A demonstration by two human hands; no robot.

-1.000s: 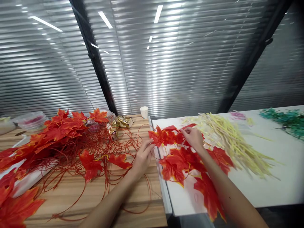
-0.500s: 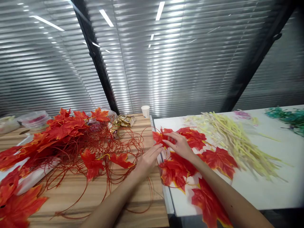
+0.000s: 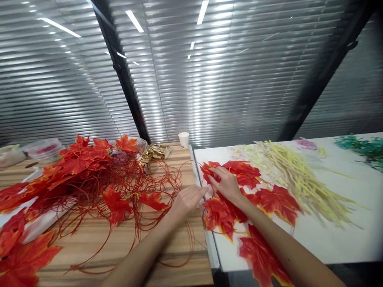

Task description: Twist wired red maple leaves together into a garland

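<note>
Below and left of the grip, a large red leaf (image 3: 30, 255) is cut off by the bottom edge; below and right, another, the low leaf (image 3: 259, 255), is partly hidden by the right forearm. The left hand (image 3: 185, 201) keeps its fingers close together, tips at the seam between the wooden table (image 3: 167, 275) and the white table (image 3: 323, 239); I cannot tell whether they pinch anything. The right hand (image 3: 226, 185) has its fingers bent over a small red leaf (image 3: 206, 169) — their undersides are hidden, so a pinch cannot be confirmed. More red leaves (image 3: 220, 215) lie just below and right of that grip on the white table. Left of the hands spreads a tangle of red cords (image 3: 149, 175), too knotted to trace. Right of them are yellow stems (image 3: 296, 179). Beyond the grip, gold wrappers (image 3: 160, 151) show illegible print, and a paper cup (image 3: 183, 139) bears a mark too small to read.
</note>
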